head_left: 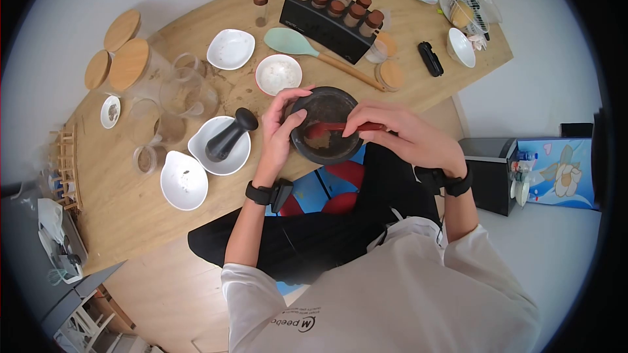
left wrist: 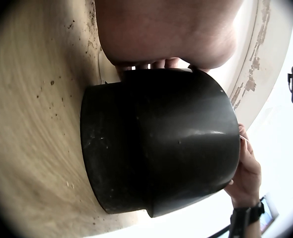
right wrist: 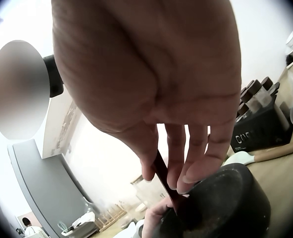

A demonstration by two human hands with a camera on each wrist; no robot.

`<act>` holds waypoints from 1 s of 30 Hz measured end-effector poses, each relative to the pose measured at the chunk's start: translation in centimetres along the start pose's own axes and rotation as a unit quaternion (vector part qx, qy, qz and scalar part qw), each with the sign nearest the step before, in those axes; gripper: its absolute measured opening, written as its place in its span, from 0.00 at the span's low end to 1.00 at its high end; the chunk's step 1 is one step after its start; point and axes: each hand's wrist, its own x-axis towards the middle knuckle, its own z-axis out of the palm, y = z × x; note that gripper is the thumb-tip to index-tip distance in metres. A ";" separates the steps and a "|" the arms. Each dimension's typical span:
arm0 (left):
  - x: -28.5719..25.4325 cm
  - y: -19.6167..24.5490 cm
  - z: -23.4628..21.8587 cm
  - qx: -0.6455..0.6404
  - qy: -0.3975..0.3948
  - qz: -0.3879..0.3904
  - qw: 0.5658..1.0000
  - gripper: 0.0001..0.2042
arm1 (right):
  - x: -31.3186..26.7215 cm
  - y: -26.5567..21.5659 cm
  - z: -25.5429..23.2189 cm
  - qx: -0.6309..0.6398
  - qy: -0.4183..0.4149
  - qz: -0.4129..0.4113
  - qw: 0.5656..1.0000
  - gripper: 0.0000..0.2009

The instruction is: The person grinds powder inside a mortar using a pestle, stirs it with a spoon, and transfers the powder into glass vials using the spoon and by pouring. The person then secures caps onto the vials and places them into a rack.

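A black stone mortar (head_left: 335, 106) stands at the table's near edge with brown ground powder (head_left: 320, 142) inside. My left hand (head_left: 277, 129) grips its left side, thumb over the rim and fingers around the outer wall. In the left wrist view the mortar's smooth dark side (left wrist: 186, 134) fills the middle. My right hand (head_left: 409, 134) pinches a dark red spoon (head_left: 350, 127) by the handle, its bowl down in the mortar among the powder. In the right wrist view the spoon (right wrist: 162, 171) slants down between thumb and fingers, and its lower end sinks into shadow.
Left of the mortar, a black pestle (head_left: 226, 144) leans in a white spouted bowl (head_left: 243, 157). Other white bowls (head_left: 184, 181) and clear jars (head_left: 190, 95) stand around. Behind are a mint-green spatula (head_left: 291, 41), a black spice rack (head_left: 320, 29) and a red-rimmed bowl (head_left: 279, 75).
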 end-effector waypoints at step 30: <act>-0.2 0.3 0.0 0.019 -0.002 0.002 1.000 0.18 | -1.1 -2.1 -0.8 -0.002 -0.065 0.017 0.998 0.06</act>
